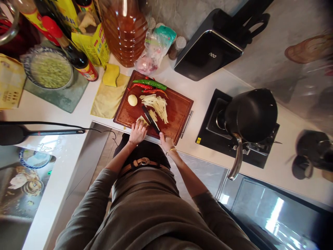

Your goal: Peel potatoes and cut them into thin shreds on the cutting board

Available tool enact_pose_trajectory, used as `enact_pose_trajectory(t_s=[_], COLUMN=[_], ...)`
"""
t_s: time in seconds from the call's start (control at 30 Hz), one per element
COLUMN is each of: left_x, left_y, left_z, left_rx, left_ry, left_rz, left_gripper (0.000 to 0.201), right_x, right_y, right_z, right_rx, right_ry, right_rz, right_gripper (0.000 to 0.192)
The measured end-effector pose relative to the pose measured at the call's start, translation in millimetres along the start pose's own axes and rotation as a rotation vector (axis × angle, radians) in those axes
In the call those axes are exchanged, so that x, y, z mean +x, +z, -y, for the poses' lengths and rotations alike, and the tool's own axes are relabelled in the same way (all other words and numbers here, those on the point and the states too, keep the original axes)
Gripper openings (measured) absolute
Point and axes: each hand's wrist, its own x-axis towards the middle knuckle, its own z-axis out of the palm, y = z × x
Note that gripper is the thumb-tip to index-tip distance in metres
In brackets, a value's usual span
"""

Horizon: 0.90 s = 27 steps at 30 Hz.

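My right hand (167, 141) is closed around the handle of a kitchen knife (150, 117) with a dark blade. The blade rests over the wooden cutting board (180, 110), beside the pale potato slices (142, 119). My left hand (138, 132) presses those slices down at the board's near edge, its fingers bent over them and partly hiding them. Just beyond the knife lies a loose heap of potato strips (159, 106). A whole peeled potato (132, 100) sits left of the heap. Red chilies (145, 86) and a green chili (156, 83) lie along the far edge.
To the right, a black pot (251, 114) stands on the stove (208, 133), its handle towards me. A knife block (208, 47) is behind the board. Bottles, a large oil jug (126, 34) and a bowl (49, 71) crowd the back left. The sink (15, 194) is at left.
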Motion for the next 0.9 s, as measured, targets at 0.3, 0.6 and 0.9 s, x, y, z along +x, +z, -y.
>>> enact_pose_trajectory(t_s=[0.3,0.6,0.9], left_x=[-0.6,-3.6,-16.3], left_y=[2.8,3.2,-1.4], left_z=[1.6,1.8,10.9], left_rx=[-0.005,-0.033,-0.018], left_ry=[0.002,-0.002,0.005], left_rz=[0.006,-0.058,-0.1], left_gripper=[0.044,0.045,0.049], right_x=[0.1,14.4,-9.7], right_y=[0.2,6.1,-3.0], right_z=[15.9,8.4,6.2], right_rx=[-0.15,0.214,-0.099], right_ry=[0.148,0.043,-0.035], right_rz=[0.039,0.041,-0.017], right_gripper=[0.067,0.077,0.063])
